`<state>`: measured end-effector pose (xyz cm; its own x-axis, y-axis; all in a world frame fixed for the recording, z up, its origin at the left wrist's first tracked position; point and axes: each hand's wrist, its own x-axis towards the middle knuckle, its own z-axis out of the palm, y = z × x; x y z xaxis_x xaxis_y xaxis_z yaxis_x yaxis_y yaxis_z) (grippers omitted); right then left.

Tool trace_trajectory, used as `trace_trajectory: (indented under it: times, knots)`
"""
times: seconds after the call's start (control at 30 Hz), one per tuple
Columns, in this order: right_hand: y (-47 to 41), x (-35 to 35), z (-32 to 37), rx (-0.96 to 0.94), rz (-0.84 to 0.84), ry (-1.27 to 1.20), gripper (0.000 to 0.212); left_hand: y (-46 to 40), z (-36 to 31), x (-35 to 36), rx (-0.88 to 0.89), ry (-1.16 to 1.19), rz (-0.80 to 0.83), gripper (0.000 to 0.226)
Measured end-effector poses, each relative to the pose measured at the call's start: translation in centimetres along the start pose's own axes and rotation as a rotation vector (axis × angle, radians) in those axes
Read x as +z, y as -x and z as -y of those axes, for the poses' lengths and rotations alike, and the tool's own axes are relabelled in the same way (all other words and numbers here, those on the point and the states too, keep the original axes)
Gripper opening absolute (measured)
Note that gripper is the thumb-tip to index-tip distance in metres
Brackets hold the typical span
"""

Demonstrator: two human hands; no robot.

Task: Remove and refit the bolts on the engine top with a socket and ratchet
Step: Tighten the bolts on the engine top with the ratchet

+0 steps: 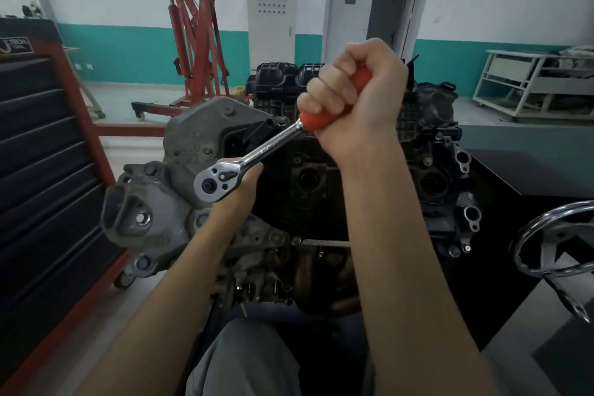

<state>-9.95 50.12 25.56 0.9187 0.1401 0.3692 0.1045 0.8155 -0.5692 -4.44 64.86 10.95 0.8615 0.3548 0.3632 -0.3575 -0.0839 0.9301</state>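
Note:
My right hand point(353, 90) grips the red handle of a chrome ratchet point(250, 157), raised above the engine point(321, 190). The ratchet's round head point(218, 183) points down-left. My left hand point(247, 180) sits under and behind that head, mostly hidden by it; whether it holds a socket there cannot be seen. The engine's dark top shows round wells point(308, 178) and a grey cast bracket point(151, 202) at the left end. One bolt head point(283, 120) shows near the black plastic part at the back left.
A red and black tool cabinet point(41, 170) stands close on the left. A red engine hoist point(196, 42) and a grey electrical cabinet point(271, 19) stand behind. A chrome handwheel point(553, 241) juts out at the right. A white rack point(530, 83) is far right.

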Motion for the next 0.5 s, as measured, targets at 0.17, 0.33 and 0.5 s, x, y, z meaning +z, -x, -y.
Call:
trace_trajectory:
  times: [0.17,0.33,0.5]
  knots:
    - [4.5,-1.7,-3.3,-0.221,-0.132,-0.199,0.035,-0.3,-0.5,-0.2,0.144,0.098,0.02,0.031]
    - [8.1,-3.1,-5.2,-0.333,-0.172,-0.306,0.03,-0.1,-0.6,-0.3,0.229,0.102,0.1,0.037]
    - [3.5,-1.9,-1.8,-0.176,-0.024,-0.125,0.031,-0.2,-0.3,-0.1,0.174,0.046,0.039,0.03]
